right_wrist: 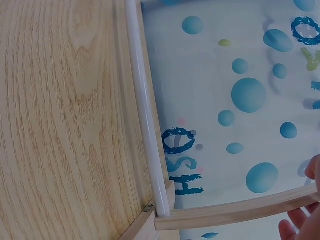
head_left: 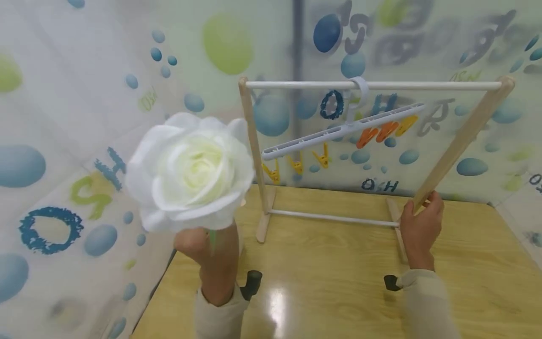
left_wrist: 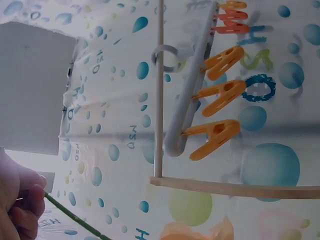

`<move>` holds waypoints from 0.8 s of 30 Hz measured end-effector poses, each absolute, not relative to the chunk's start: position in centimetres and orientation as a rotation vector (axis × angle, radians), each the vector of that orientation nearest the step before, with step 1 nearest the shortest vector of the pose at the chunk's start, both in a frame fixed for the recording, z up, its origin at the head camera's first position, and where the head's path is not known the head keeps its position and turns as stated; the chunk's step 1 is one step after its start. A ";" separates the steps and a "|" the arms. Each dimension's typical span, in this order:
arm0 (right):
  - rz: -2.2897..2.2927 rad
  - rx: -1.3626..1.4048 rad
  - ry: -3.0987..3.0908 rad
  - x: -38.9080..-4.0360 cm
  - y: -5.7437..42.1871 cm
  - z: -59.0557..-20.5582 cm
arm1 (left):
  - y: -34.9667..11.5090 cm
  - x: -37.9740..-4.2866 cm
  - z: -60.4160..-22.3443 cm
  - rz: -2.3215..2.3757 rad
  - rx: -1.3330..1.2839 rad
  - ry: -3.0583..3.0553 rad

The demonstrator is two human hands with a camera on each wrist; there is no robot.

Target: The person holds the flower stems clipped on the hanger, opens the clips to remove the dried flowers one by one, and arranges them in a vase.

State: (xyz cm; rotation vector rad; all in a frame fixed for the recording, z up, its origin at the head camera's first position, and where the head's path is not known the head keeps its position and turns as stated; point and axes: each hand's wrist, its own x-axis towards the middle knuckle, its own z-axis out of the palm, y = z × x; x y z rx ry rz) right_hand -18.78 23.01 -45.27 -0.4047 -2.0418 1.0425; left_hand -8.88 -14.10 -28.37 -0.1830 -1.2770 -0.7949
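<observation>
A large white artificial rose [head_left: 196, 167] is held up by my left hand [head_left: 218, 249], which pinches its green stem [left_wrist: 75, 218]. The bloom covers part of that hand in the head view. My right hand [head_left: 423, 230] grips the lower part of the right wooden upright [head_left: 463, 141] of a small clothes rack. From the rack's white top bar [head_left: 296, 85] hangs a tilted pale hanger [head_left: 313, 140], its left end lower. Yellow clothespins [head_left: 323, 156] dangle under its left half; orange clothespins [head_left: 387, 132] and a yellow one sit under the right half.
The rack stands at the back of a wood-grain table [head_left: 322, 263], with a white lower bar [head_left: 334, 217] between its feet. A patterned curtain [head_left: 169, 94] closes off the back and sides. Peach-coloured petals [left_wrist: 197, 230] show low in the left wrist view.
</observation>
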 end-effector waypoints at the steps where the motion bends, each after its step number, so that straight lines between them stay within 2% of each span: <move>1: 1.045 -0.411 -2.038 -18.7 23.1 -45.2 | -14.1 -9.0 -28.1 -0.812 -0.168 -1.257; 7: 1.054 -0.404 -2.043 -18.5 23.1 -45.1 | -14.6 -8.7 -27.1 -0.909 -0.185 -1.224; 19: 1.034 -0.372 -2.048 -18.8 23.1 -45.2 | -15.6 -8.5 -26.3 -0.808 -0.088 -1.236; 24: 1.042 -0.379 -2.045 -18.7 23.0 -45.2 | -16.1 -9.0 -27.5 -0.768 -0.051 -1.345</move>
